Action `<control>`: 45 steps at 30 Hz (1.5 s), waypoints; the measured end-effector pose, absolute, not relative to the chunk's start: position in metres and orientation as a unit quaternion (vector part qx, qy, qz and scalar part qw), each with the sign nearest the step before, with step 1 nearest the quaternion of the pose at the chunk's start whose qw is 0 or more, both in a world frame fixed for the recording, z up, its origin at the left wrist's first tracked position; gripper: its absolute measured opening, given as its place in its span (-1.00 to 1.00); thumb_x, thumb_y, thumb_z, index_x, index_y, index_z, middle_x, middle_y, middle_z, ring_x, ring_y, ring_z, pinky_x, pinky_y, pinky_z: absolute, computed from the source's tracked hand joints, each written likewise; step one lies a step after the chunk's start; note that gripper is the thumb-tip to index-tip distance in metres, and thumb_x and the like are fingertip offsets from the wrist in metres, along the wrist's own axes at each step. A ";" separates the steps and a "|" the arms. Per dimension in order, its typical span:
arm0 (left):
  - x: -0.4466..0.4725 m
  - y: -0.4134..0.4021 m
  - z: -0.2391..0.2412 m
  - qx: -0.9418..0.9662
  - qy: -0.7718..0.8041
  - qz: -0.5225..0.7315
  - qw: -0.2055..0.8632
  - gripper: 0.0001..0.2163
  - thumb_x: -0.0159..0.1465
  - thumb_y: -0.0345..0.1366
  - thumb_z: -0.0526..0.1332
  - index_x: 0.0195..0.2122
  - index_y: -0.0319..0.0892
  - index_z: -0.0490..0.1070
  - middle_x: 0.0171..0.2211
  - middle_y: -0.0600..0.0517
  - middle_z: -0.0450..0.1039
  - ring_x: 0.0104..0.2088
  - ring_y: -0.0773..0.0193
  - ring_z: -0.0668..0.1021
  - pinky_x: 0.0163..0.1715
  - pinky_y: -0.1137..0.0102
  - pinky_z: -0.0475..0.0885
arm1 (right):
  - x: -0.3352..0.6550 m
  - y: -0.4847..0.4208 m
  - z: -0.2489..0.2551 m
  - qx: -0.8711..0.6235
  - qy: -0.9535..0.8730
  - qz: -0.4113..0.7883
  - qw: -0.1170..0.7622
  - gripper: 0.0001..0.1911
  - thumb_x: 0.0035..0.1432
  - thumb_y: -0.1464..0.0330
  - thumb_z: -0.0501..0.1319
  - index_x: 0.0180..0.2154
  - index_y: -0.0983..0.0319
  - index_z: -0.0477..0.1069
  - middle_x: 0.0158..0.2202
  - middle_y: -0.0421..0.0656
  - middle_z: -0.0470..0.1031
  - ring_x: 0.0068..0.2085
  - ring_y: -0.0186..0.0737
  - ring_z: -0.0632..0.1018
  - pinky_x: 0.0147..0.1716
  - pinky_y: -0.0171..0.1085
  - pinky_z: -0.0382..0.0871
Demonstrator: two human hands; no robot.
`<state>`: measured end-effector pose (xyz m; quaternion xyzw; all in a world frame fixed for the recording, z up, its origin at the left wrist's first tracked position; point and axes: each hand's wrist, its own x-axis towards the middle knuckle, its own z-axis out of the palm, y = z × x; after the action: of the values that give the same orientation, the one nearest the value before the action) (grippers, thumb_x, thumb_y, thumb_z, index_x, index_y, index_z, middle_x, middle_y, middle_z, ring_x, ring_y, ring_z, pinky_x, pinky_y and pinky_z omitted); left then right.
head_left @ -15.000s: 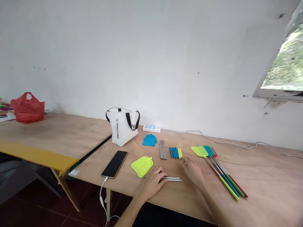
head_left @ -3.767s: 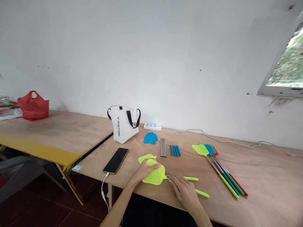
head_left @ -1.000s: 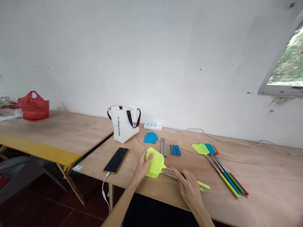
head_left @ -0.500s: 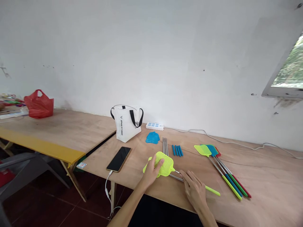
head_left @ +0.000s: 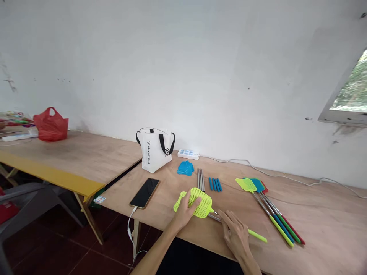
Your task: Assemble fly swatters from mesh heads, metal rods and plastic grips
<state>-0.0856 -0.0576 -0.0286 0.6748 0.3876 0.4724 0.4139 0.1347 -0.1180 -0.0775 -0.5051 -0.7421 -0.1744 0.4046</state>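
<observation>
My left hand (head_left: 185, 212) grips a yellow-green mesh fly swatter head (head_left: 203, 202), thumb on top. My right hand (head_left: 235, 231) is closed round the metal rod just beyond the head's neck. A yellow-green handle (head_left: 257, 235) sticks out past that hand. Part of another yellow-green swatter head (head_left: 178, 202) shows under my left hand, and a second metal rod (head_left: 214, 217) lies between the hands. Farther back are a stack of blue swatter heads (head_left: 185, 168), several metal rods (head_left: 201, 179) and several blue handles (head_left: 215, 184).
Several assembled fly swatters (head_left: 277, 221) lie together at the right. A phone (head_left: 145, 193) on a white cable is at the left, with a white bag (head_left: 156, 154) behind it. A power strip (head_left: 188, 154) sits by the wall. A red plastic bag (head_left: 51, 126) stands on the neighbouring table.
The view has shifted slightly. Both hands stay on the same swatter, with head and rod held close together; little else differs.
</observation>
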 end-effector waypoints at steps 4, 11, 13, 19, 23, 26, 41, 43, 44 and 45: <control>-0.085 -0.057 -0.029 0.676 0.391 0.468 0.414 -0.62 0.34 0.08 0.20 -0.07 -0.15 0.42 -0.22 -0.01 0.55 -0.18 0.13 0.56 -0.14 0.32 0.48 | 0.134 -0.119 -0.077 -0.510 -0.743 -0.169 0.399 -0.65 0.40 0.44 -0.02 -0.05 0.14 0.52 -0.32 -0.17 0.57 -0.26 -0.25 0.59 -0.34 -0.33 0.37; -0.096 -0.044 -0.026 0.649 0.356 0.471 0.480 -0.57 0.32 0.09 0.24 -0.05 -0.18 0.44 -0.14 -0.08 0.57 -0.10 0.06 0.58 -0.13 0.31 0.50 | 0.123 -0.117 -0.072 -0.528 -0.751 -0.164 0.361 -0.67 0.48 0.25 -0.01 -0.08 0.10 0.53 -0.28 -0.17 0.59 -0.24 -0.22 0.60 -0.33 -0.31 0.37; -0.100 -0.037 -0.028 0.637 0.357 0.480 0.486 -0.58 0.31 0.09 0.26 -0.05 -0.16 0.44 -0.12 -0.10 0.58 -0.08 0.03 0.59 -0.13 0.31 0.51 | 0.121 -0.116 -0.072 -0.534 -0.754 -0.158 0.349 -0.68 0.48 0.23 0.00 0.01 0.08 0.50 -0.25 -0.17 0.60 -0.22 -0.21 0.60 -0.32 -0.30 0.39; -0.108 -0.019 -0.048 0.646 0.401 0.455 0.464 -0.58 0.29 0.11 0.25 -0.12 -0.18 0.41 -0.16 -0.09 0.57 -0.10 0.01 0.60 -0.12 0.24 0.51 | 0.126 -0.111 -0.080 -0.574 -0.737 -0.110 0.340 -0.63 0.46 0.23 -0.01 0.16 0.06 0.41 -0.16 -0.13 0.61 -0.13 -0.11 0.60 -0.16 -0.17 0.46; -0.111 -0.014 -0.058 0.668 0.433 0.440 0.416 -0.63 0.31 0.08 0.22 -0.16 -0.15 0.37 -0.19 -0.09 0.56 -0.10 0.00 0.59 -0.11 0.21 0.48 | 0.137 -0.111 -0.077 -0.606 -0.741 -0.034 0.288 -0.64 0.41 0.16 0.04 0.10 0.01 0.47 -0.07 -0.10 0.58 -0.03 -0.03 0.57 -0.03 -0.06 0.42; -0.113 -0.011 -0.061 0.662 0.438 0.454 0.403 -0.66 0.32 0.07 0.19 -0.17 -0.13 0.33 -0.21 -0.06 0.53 -0.14 0.02 0.59 -0.14 0.22 0.48 | 0.155 -0.117 -0.063 -0.629 -0.740 0.034 0.237 -0.63 0.36 0.11 0.09 0.10 -0.04 0.48 0.01 -0.13 0.56 0.06 -0.02 0.54 0.03 -0.07 0.39; -0.121 -0.002 -0.071 0.671 0.453 0.478 0.341 -0.59 0.23 -0.31 0.21 0.12 -0.09 0.26 0.09 -0.08 0.42 0.13 0.03 0.46 0.17 0.16 0.34 | 0.209 -0.107 -0.089 -0.715 -0.656 -0.022 0.239 -0.50 0.35 0.04 -0.08 0.17 0.04 0.34 0.14 -0.10 0.47 0.16 0.01 0.47 0.16 0.02 0.28; -0.121 -0.003 -0.070 0.696 0.457 0.476 0.283 -0.65 0.27 -0.30 0.19 0.09 -0.10 0.30 0.12 -0.11 0.39 0.20 0.01 0.40 0.23 0.13 0.28 | 0.209 -0.107 -0.091 -0.713 -0.654 -0.030 0.250 -0.53 0.35 0.04 -0.07 0.12 0.07 0.35 0.09 -0.07 0.50 0.13 0.03 0.49 0.13 0.02 0.30; -0.121 -0.004 -0.069 0.708 0.466 0.465 0.254 -0.68 0.29 -0.30 0.17 0.08 -0.10 0.31 0.12 -0.11 0.39 0.20 0.01 0.39 0.23 0.11 0.28 | 0.210 -0.107 -0.092 -0.712 -0.653 -0.035 0.257 -0.54 0.35 0.04 -0.06 0.08 0.10 0.36 0.04 -0.05 0.52 0.10 0.05 0.51 0.10 0.02 0.31; -0.122 -0.005 -0.069 0.721 0.479 0.446 0.229 -0.69 0.31 -0.29 0.15 0.08 -0.11 0.32 0.11 -0.12 0.39 0.19 0.00 0.40 0.22 0.09 0.28 | 0.210 -0.107 -0.093 -0.710 -0.651 -0.039 0.264 -0.55 0.35 0.03 -0.06 0.03 0.12 0.37 -0.01 -0.04 0.54 0.07 0.06 0.52 0.08 0.03 0.33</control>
<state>-0.1216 -0.0051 -0.0688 0.7206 0.4792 0.4457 0.2290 0.2099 -0.1069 -0.0927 -0.7103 -0.6514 -0.0390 0.2639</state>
